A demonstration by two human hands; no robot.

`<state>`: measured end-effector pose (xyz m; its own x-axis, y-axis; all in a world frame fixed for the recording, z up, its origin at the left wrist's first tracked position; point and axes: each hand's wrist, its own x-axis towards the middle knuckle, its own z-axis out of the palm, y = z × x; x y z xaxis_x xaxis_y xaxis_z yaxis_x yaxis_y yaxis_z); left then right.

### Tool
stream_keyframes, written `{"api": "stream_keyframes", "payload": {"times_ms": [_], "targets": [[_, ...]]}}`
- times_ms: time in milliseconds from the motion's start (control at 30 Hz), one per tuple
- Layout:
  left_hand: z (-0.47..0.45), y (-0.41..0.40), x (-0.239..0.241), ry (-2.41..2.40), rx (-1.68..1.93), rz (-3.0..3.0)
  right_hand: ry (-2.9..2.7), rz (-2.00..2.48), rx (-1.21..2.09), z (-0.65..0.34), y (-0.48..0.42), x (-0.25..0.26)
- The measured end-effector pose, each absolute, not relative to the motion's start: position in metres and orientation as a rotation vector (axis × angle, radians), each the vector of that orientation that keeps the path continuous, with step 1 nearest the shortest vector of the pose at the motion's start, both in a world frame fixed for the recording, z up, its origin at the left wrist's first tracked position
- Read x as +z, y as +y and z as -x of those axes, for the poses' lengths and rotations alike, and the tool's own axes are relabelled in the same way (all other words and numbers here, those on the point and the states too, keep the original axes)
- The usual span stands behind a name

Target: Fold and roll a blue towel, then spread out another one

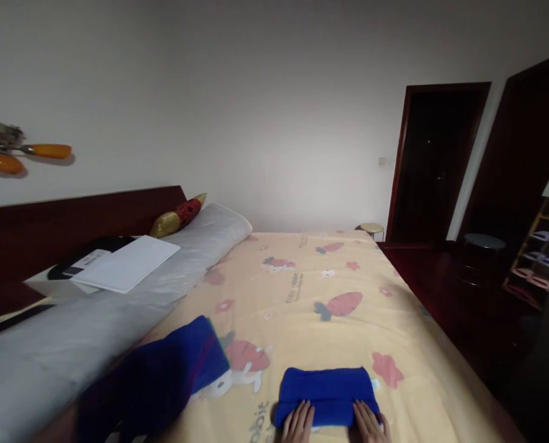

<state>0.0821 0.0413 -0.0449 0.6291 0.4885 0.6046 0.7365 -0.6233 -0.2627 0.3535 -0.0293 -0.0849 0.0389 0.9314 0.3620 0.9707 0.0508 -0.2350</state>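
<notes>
The left hand (pixel 298 420) and the right hand (pixel 369 422) lie on the near edge of a folded blue cloth (pixel 325 384), well apart from each other, fingers extended over the fabric; the thumbs cannot be made out well enough to tell whether either hand pinches it. The cloth lies on the patterned bed sheet (pixel 297 338), close to the person, with a crease running across its width. It looks soft, limp and light, not fragile, and its layers would probably slip or open if lifted by one edge alone; a hold near both near corners, thumbs under all the layers, should keep it together. To its left, apart from it, a larger, darker blue garment (pixel 205 357) is spread loosely. Farther left, grey bedding (pixel 164 314) runs before the headboard (pixel 85 209), with a flat white panel (pixel 133 264) resting on it.
</notes>
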Motion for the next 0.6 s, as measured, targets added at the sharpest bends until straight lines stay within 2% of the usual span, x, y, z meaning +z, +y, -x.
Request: {"api": "stream_keyframes", "payload": {"times_ms": [167, 333, 467, 600], "targets": [[-0.104, 0.056, -0.035, -1.421, -0.386, 2.533, -1.951, 1.913, 0.052, -0.351, -0.008, -0.041], [-0.113, 0.055, -0.028, -1.838, -0.116, 2.694, -1.947, 2.025, 0.211, -0.341, 0.001, -0.026], [-0.126, 0.049, -0.023, -1.874, -0.103, 2.812, -1.963, 1.992, 0.329, -0.317, 0.002, -0.014], [-0.135, 0.051, -0.016, -1.660, -0.194, 2.951, -2.110, 1.790, 0.391, -0.302, 0.010, -0.010]]}}
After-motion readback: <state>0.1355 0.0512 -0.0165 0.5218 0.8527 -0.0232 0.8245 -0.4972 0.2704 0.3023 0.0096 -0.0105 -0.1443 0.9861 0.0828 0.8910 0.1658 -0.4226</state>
